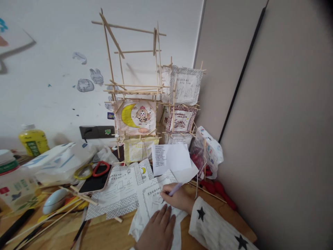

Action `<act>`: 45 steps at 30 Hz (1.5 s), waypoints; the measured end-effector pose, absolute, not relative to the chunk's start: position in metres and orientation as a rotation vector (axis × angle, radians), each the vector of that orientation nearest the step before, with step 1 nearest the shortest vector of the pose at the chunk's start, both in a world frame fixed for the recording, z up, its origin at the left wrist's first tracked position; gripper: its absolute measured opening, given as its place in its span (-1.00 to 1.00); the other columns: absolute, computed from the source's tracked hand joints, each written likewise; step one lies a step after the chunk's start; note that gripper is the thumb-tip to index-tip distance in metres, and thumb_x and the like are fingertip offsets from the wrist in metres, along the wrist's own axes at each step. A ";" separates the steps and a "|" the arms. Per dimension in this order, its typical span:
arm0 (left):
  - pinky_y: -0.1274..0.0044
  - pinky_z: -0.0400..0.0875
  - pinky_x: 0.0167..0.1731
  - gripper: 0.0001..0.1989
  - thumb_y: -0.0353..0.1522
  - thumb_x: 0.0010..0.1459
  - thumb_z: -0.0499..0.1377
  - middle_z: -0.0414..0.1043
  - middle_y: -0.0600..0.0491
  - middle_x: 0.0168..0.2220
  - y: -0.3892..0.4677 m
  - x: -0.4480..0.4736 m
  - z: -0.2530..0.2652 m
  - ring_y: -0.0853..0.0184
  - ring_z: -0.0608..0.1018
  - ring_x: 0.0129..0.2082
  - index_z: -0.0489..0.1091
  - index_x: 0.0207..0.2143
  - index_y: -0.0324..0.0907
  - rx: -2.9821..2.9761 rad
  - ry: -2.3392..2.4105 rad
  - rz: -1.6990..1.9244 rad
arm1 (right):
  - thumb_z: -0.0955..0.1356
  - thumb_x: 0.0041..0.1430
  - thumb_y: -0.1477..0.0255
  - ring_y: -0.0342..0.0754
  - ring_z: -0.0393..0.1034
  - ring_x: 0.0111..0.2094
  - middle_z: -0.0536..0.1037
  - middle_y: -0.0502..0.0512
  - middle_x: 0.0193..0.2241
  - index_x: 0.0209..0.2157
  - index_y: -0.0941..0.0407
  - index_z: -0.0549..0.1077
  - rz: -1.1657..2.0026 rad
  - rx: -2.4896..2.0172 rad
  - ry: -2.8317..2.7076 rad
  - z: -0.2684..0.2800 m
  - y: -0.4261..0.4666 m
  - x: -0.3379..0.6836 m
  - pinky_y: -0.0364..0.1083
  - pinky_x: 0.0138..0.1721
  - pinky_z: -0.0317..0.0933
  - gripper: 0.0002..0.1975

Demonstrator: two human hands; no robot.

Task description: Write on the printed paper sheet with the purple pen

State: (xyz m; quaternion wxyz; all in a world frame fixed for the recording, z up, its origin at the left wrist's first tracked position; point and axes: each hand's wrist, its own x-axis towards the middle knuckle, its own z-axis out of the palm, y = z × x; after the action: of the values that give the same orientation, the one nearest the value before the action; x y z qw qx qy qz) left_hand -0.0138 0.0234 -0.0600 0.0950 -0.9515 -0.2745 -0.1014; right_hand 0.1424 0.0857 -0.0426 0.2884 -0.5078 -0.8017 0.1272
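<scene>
Right hand with its fingers closed round a purple pen, above a patterned sheet that lies on the wooden table; left hand released and flat on the same sheet, toward its six o'clock side — the pen's tip is too small to tell. About this sheet: at ten o'clock, a boat drawing; between twelve and one, a written page; between eleven and twelve, a stick frame.

On the desk to your left, you have a yellow bottle behind a white plastic pack, a rounded pale-blue object, and a phone partly under a red handle.
</scene>
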 end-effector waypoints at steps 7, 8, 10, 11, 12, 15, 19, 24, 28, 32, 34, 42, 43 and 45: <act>0.30 0.28 -0.03 -0.50 -0.56 0.01 0.08 0.24 -0.20 0.09 0.024 -0.014 -0.062 0.05 0.28 0.09 0.23 0.06 -0.27 -2.823 -0.804 -0.327 | 0.27 0.13 0.43 -0.20 0.13 -0.56 0.29 -0.11 -0.65 -0.62 0.14 0.30 0.338 -1.374 -2.126 -0.044 0.087 0.143 -0.21 -0.51 0.00 -0.74; 0.29 0.28 -0.03 -0.50 -0.56 0.00 0.08 0.24 -0.20 0.09 0.024 -0.014 -0.061 0.05 0.28 0.09 0.23 0.05 -0.28 -2.821 -0.804 -0.329 | 0.27 0.13 0.43 -0.20 0.13 -0.56 0.29 -0.11 -0.65 -0.62 0.14 0.30 0.351 -1.377 -2.120 -0.044 0.087 0.143 -0.21 -0.51 0.00 -0.74; 0.29 0.28 -0.03 -0.51 -0.56 0.01 0.07 0.24 -0.20 0.09 0.022 -0.014 -0.058 0.05 0.28 0.09 0.23 0.06 -0.27 -2.816 -0.812 -0.332 | 0.27 0.12 0.43 -0.20 0.13 -0.56 0.28 -0.11 -0.66 -0.62 0.14 0.29 0.384 -1.372 -2.110 -0.044 0.087 0.143 -0.22 -0.52 0.00 -0.75; 0.29 0.28 -0.03 -0.51 -0.55 0.02 0.07 0.24 -0.20 0.09 0.022 -0.013 -0.056 0.06 0.28 0.09 0.22 0.06 -0.27 -2.815 -0.813 -0.326 | 0.27 0.12 0.43 -0.20 0.13 -0.56 0.28 -0.11 -0.66 -0.62 0.14 0.29 0.405 -1.363 -2.102 -0.044 0.088 0.143 -0.22 -0.52 0.00 -0.75; 0.29 0.27 -0.02 -0.52 -0.55 0.03 0.06 0.24 -0.19 0.09 0.021 -0.013 -0.054 0.07 0.28 0.09 0.22 0.06 -0.27 -2.812 -0.815 -0.315 | 0.27 0.12 0.44 -0.20 0.13 -0.56 0.28 -0.11 -0.66 -0.62 0.14 0.28 0.426 -1.355 -2.088 -0.044 0.088 0.142 -0.22 -0.53 0.00 -0.76; 0.28 0.28 -0.03 -0.52 -0.55 0.02 0.04 0.25 -0.20 0.09 0.020 -0.013 -0.051 0.06 0.29 0.09 0.22 0.05 -0.28 -2.810 -0.812 -0.291 | 0.26 0.11 0.45 -0.22 0.12 -0.58 0.24 -0.12 -0.67 -0.63 0.14 0.24 0.458 -1.336 -2.056 -0.043 0.088 0.142 -0.23 -0.53 -0.01 -0.75; 0.28 0.28 -0.03 -0.53 -0.55 0.02 0.04 0.25 -0.21 0.08 0.020 -0.013 -0.052 0.06 0.29 0.09 0.22 0.04 -0.28 -2.801 -0.802 -0.312 | 0.26 0.09 0.47 -0.21 0.10 -0.58 0.20 -0.13 -0.68 -0.64 0.13 0.20 0.458 -1.309 -2.058 -0.040 0.086 0.141 -0.22 -0.54 -0.01 -0.74; 0.28 0.27 -0.02 -0.52 -0.57 0.02 0.06 0.25 -0.20 0.08 0.020 -0.014 -0.055 0.06 0.28 0.09 0.21 0.05 -0.27 -2.803 -0.791 -0.346 | 0.27 0.10 0.47 -0.22 0.10 -0.58 0.18 -0.14 -0.67 -0.64 0.13 0.21 0.482 -1.279 -2.076 -0.039 0.084 0.142 -0.22 -0.54 -0.01 -0.74; 0.29 0.27 -0.02 -0.54 -0.55 0.05 0.04 0.26 -0.20 0.08 0.021 -0.015 -0.057 0.07 0.28 0.09 0.21 0.05 -0.27 -2.808 -0.789 -0.375 | 0.27 0.11 0.45 -0.22 0.10 -0.58 0.19 -0.14 -0.68 -0.64 0.14 0.22 0.469 -1.290 -2.073 -0.041 0.086 0.143 -0.22 -0.54 -0.01 -0.74; 0.30 0.25 -0.01 -0.52 -0.55 0.02 0.03 0.24 -0.20 0.10 0.021 -0.014 -0.056 0.08 0.27 0.10 0.21 0.05 -0.26 -2.808 -0.802 -0.349 | 0.27 0.11 0.43 -0.22 0.11 -0.58 0.21 -0.13 -0.67 -0.64 0.14 0.23 0.462 -1.315 -2.098 -0.043 0.086 0.144 -0.22 -0.53 0.00 -0.73; 0.30 0.26 -0.02 -0.51 -0.56 0.01 0.04 0.24 -0.20 0.09 0.021 -0.014 -0.055 0.07 0.27 0.10 0.22 0.05 -0.26 -2.797 -0.801 -0.330 | 0.27 0.12 0.43 -0.21 0.11 -0.57 0.24 -0.12 -0.66 -0.63 0.14 0.26 0.456 -1.325 -2.101 -0.043 0.086 0.144 -0.23 -0.51 0.01 -0.74; 0.30 0.26 -0.02 -0.51 -0.56 0.01 0.02 0.25 -0.18 0.09 0.023 -0.014 -0.060 0.08 0.29 0.09 0.21 0.05 -0.24 -2.805 -0.801 -0.358 | 0.27 0.13 0.41 -0.20 0.11 -0.57 0.25 -0.11 -0.66 -0.62 0.14 0.28 0.468 -1.316 -2.085 -0.044 0.086 0.144 -0.22 -0.51 0.01 -0.74; 0.31 0.26 -0.02 -0.51 -0.56 0.01 0.02 0.25 -0.18 0.09 0.023 -0.015 -0.060 0.09 0.29 0.09 0.21 0.05 -0.24 -2.806 -0.803 -0.360 | 0.27 0.12 0.41 -0.20 0.11 -0.57 0.25 -0.11 -0.66 -0.62 0.14 0.28 0.466 -1.320 -2.081 -0.045 0.087 0.144 -0.22 -0.51 0.01 -0.75; 0.31 0.26 -0.02 -0.52 -0.56 0.01 0.03 0.24 -0.18 0.10 0.022 -0.015 -0.060 0.09 0.28 0.09 0.22 0.04 -0.24 -2.804 -0.804 -0.367 | 0.28 0.12 0.42 -0.20 0.11 -0.56 0.26 -0.10 -0.66 -0.61 0.14 0.30 0.469 -1.322 -2.078 -0.045 0.087 0.144 -0.23 -0.51 0.02 -0.75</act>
State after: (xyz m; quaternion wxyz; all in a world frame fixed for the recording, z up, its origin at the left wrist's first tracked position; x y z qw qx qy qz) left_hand -0.0149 0.0224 -0.0601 0.1005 -0.9490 -0.2719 -0.1242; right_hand 0.1442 0.0867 -0.0447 0.3119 -0.5011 -0.7874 0.1777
